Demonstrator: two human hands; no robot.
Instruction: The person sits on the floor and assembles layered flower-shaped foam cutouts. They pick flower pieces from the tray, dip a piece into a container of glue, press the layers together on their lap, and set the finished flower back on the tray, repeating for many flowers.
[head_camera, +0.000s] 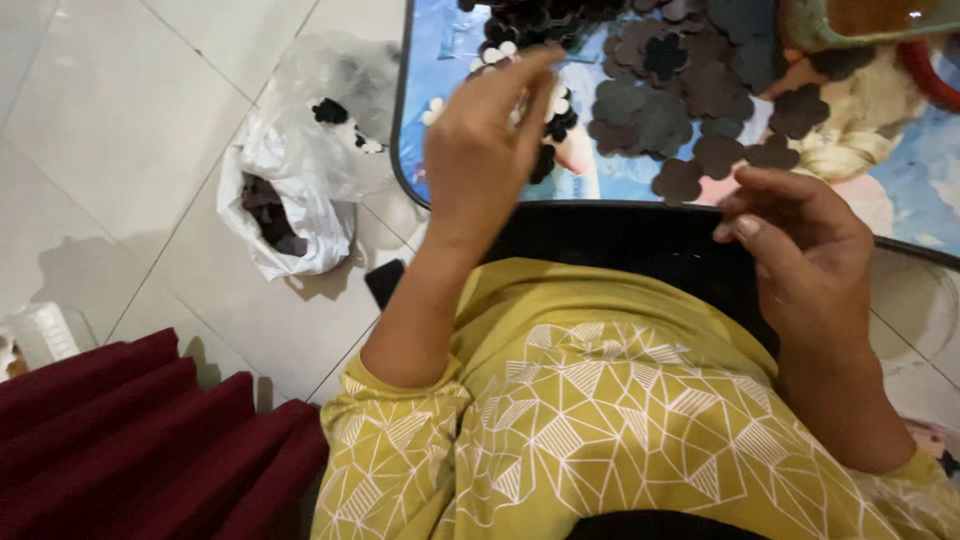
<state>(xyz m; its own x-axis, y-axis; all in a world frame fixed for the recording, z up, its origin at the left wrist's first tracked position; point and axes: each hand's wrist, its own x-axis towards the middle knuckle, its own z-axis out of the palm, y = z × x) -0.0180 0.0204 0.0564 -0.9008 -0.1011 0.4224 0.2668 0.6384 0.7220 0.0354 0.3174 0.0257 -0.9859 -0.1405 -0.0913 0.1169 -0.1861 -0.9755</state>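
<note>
My left hand (483, 150) is raised over the near left part of a picture-printed table (445, 60), its fingers pinched together around small white and black flower-shaped pieces (556, 112). My right hand (800, 245) hovers at the table's near edge, fingertips drawn together; I cannot make out anything between them. Just beyond it lies a spread of dark flower-shaped cutouts (690, 95). More small black pieces (540, 20) are heaped at the table's far side.
A crumpled white plastic bag (295, 190) with dark pieces inside lies on the tiled floor (130, 110) left of the table. Dark red cloth (120, 450) is at lower left. A green-rimmed container (812, 28) and a red ring (925, 70) sit at the table's far right.
</note>
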